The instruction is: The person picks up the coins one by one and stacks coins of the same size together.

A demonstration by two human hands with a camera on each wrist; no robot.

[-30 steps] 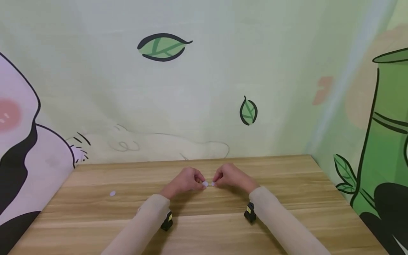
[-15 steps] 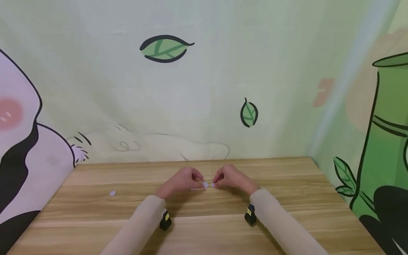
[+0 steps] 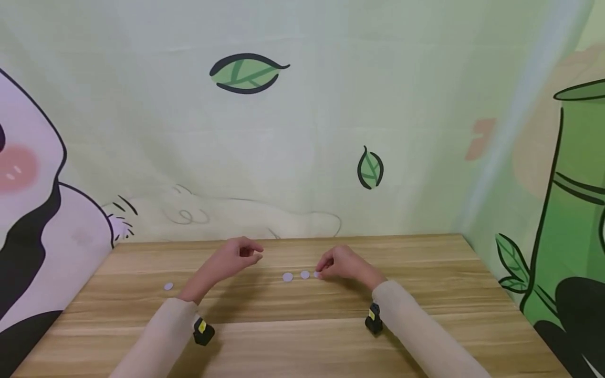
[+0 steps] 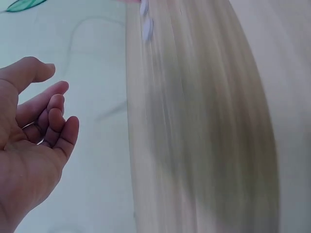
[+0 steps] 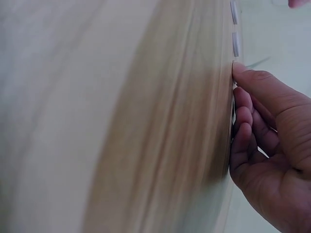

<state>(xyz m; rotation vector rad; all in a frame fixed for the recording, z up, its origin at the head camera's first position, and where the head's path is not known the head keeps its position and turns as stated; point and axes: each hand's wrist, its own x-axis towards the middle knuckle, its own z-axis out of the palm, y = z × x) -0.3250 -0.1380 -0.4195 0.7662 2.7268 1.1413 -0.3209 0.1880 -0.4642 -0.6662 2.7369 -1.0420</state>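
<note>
Three small white discs lie in a row on the wooden table in the head view: a left disc [image 3: 287, 277], a middle disc [image 3: 304, 274] and a right disc [image 3: 316, 274]. My right hand [image 3: 344, 263] holds the right disc at its edge between thumb and fingertips, low against the tabletop. The fingers partly cover that disc. My left hand [image 3: 232, 258] hovers left of the row, its fingers loosely bent and holding nothing, as the left hand [image 4: 39, 131] in the left wrist view also shows. Another white disc [image 3: 168, 286] lies alone farther left.
The wooden table [image 3: 293, 346] ends at the back against a printed backdrop [image 3: 302, 131] with leaves and a panda-like figure. Each sleeve cuff bears a small black device, such as the left wrist camera [image 3: 203, 332] and right wrist camera [image 3: 374, 319].
My left hand has let go of a disc beside the middle one and moved left and up, uncovering the left disc. The right hand stays at the right disc.
</note>
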